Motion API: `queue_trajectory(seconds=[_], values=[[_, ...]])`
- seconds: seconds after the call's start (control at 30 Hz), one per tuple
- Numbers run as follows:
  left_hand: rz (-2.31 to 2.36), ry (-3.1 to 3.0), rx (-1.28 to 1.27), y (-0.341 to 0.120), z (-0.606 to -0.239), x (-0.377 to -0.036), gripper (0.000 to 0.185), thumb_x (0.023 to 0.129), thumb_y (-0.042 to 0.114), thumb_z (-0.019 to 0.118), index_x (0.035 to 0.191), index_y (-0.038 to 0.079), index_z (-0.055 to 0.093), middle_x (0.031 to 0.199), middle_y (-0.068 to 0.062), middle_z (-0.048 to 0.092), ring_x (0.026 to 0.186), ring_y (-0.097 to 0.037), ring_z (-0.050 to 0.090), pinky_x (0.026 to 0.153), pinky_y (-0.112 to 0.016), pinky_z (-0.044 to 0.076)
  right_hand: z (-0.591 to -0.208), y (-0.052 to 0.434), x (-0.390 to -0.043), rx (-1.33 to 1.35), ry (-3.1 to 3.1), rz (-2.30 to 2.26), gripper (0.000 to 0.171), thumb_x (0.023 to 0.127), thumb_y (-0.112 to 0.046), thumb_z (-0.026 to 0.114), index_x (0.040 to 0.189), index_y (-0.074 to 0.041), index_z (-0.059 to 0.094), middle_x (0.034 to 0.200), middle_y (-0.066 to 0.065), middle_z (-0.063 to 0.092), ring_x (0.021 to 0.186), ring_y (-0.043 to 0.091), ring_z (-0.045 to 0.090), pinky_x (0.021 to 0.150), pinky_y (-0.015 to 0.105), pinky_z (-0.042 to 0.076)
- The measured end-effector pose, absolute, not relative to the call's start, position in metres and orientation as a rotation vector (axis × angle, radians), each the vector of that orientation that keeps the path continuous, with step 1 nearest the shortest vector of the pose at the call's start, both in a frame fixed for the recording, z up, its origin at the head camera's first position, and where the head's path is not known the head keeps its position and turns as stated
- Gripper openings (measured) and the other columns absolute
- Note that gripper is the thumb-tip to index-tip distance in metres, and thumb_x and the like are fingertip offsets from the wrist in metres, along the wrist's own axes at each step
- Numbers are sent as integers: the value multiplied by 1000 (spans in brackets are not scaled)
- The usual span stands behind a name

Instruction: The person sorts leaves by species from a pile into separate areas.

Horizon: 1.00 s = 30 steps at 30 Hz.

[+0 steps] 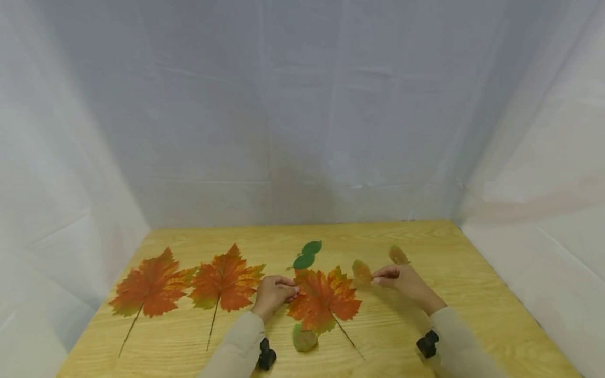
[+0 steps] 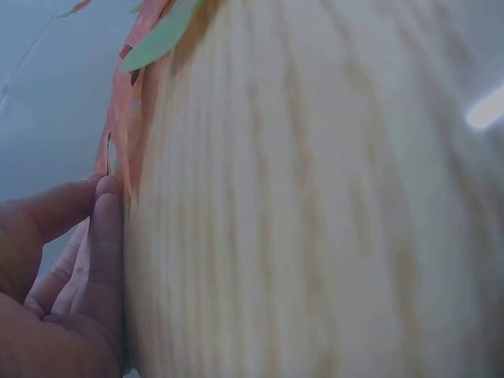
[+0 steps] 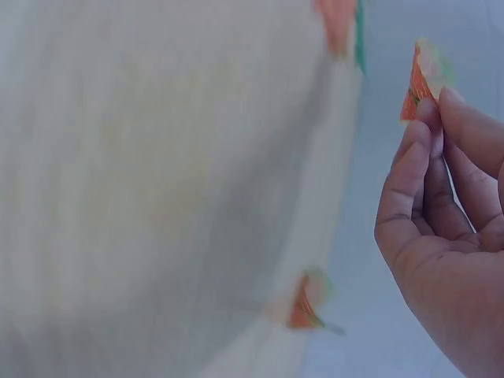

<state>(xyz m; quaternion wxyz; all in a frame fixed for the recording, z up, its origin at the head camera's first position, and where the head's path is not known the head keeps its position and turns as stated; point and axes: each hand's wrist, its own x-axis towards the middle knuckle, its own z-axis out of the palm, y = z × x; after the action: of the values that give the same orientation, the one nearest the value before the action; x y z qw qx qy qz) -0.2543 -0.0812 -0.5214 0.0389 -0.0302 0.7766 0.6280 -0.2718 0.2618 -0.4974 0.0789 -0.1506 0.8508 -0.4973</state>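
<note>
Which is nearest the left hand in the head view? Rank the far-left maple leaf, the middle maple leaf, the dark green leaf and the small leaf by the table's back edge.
1. Middle maple leaf, just beside the left hand.
2. Dark green leaf, behind it.
3. Far-left maple leaf, at the table's left end.
4. Small back leaf, beyond the right hand.

Both forearms reach forward over the table from the bottom of the head view, in light sleeves, each with a dark camera at the wrist. The left hand [image 1: 274, 294] lies low, knuckles up, fingers [image 2: 106, 236] curled inward and pressed down with the thumb alongside. The right hand [image 1: 402, 279] is raised a little, palm turned inward, its fingertips [image 3: 429, 114] drawn together against the thumb in a pinch.
</note>
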Motion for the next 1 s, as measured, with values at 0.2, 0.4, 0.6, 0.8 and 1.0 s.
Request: queue_trajectory(seconds=[0.2, 0.4, 0.6, 0.8, 1.0], values=[[1925, 2378, -103, -81, -521, -255, 23, 81, 2, 74, 99, -11, 66, 80, -15, 72, 68, -18, 69, 63, -30, 58, -481, 293, -281, -269, 2679, -1544, 36, 93, -28, 65, 116, -1, 67, 114, 16, 66, 103, 26, 61, 90, 48, 51], [1915, 2382, -118, -81, -521, -255, 23, 81, 2, 74, 98, -10, 66, 79, -13, 71, 68, -17, 68, 63, -30, 58, -477, 321, -286, -97, 2855, -1516, 39, 96, -27, 60, 121, 2, 64, 121, 22, 62, 109, 34, 58, 89, 45, 52], [1904, 2394, -124, -81, -521, -255, 22, 81, 3, 74, 98, -10, 66, 78, -12, 71, 67, -16, 68, 63, -31, 58, -480, 335, -292, 100, 3005, -1454, 37, 98, -25, 58, 120, 4, 63, 119, 24, 61, 104, 35, 58, 80, 40, 52], [1908, 2392, -113, -81, -520, -254, 22, 82, 3, 74, 98, -10, 66, 79, -12, 71, 68, -17, 68, 64, -31, 58, -491, 338, -298, 191, 3071, -1425, 33, 95, -20, 62, 114, 6, 66, 111, 25, 64, 95, 34, 61, 77, 42, 52], [1920, 2379, -103, -81, -520, -253, 21, 82, 1, 73, 98, -11, 66, 80, -14, 72, 68, -17, 68, 63, -31, 58, -505, 339, -303, 233, 3068, -1407, 31, 93, -16, 62, 109, 10, 66, 106, 27, 65, 96, 41, 60, 80, 49, 51]])
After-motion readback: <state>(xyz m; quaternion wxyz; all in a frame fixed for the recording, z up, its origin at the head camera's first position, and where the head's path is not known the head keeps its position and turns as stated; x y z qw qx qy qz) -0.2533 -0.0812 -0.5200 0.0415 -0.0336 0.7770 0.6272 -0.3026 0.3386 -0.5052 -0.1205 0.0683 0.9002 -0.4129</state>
